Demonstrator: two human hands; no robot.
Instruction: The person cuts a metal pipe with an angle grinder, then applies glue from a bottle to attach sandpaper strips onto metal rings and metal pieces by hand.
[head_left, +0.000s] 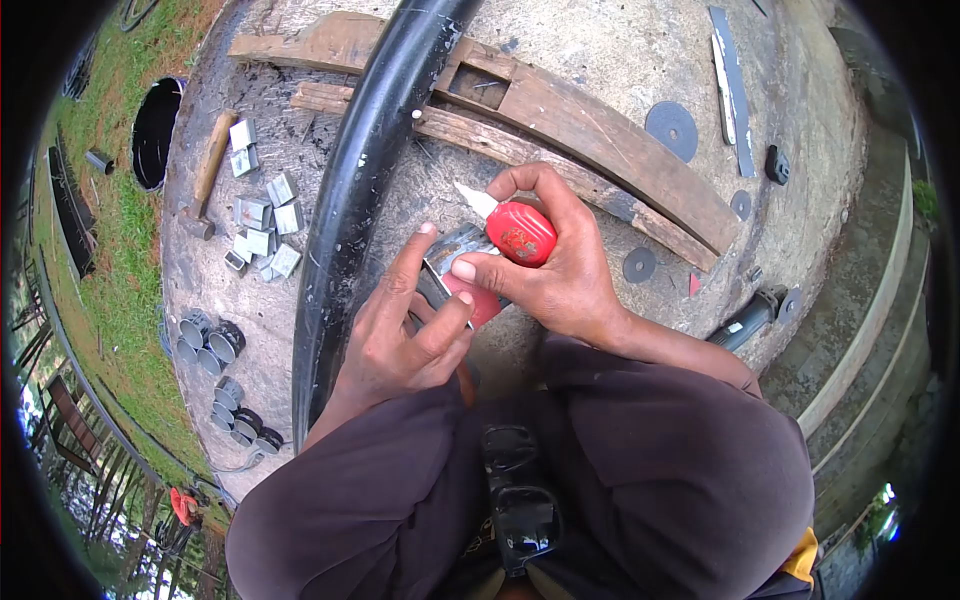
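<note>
Between my hands is a dark grey flat-sided piece (460, 246) with a worn, scuffed face. A red patch (484, 305) covers its lower end. My left hand (395, 335) is closed around the piece from the left, its fingers along the edges. In the curled fingers of my right hand (578, 285) is a red squeeze bottle (522, 236) with a white pointed nozzle, which looks like a glue bottle. The nozzle points up and left, away from the grey piece. My right thumb presses on the piece beside the red patch. My palms hide part of its underside.
A thick black pipe (365, 165) crosses at left. Beyond my hands lie wooden boards (600, 130). Small metal blocks (252, 212), a hammer (212, 170) and short pipe pieces (228, 342) lie left; grinding discs (671, 130) and an angle grinder (750, 318) lie right.
</note>
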